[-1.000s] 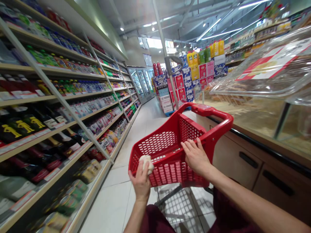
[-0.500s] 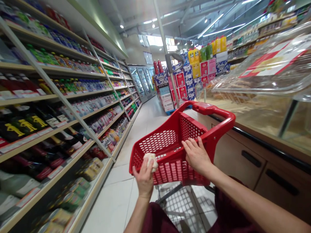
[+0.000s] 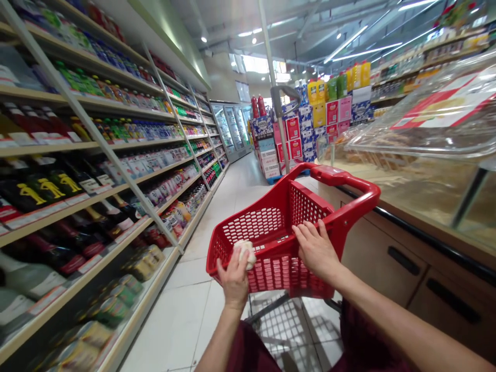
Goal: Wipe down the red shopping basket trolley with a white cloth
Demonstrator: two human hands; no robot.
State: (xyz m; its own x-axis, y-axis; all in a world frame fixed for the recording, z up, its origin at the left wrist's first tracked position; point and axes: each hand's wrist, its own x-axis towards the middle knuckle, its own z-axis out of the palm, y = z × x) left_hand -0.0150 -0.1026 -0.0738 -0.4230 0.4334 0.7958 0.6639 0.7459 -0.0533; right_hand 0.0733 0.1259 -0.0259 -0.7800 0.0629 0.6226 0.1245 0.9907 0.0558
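Head view: the left hand (image 3: 235, 279), the nearer, grips the cloth (image 3: 247, 253) ahead and right of its palm, at the cart rim (image 3: 276, 247); that rim slants up rightward to the right hand (image 3: 316, 251), spread across it.

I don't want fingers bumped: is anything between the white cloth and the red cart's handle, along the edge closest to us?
Yes, the right hand rests on the near edge of the red cart, between the white cloth at the left hand and the handle. Nothing visible blocks the edge before it.
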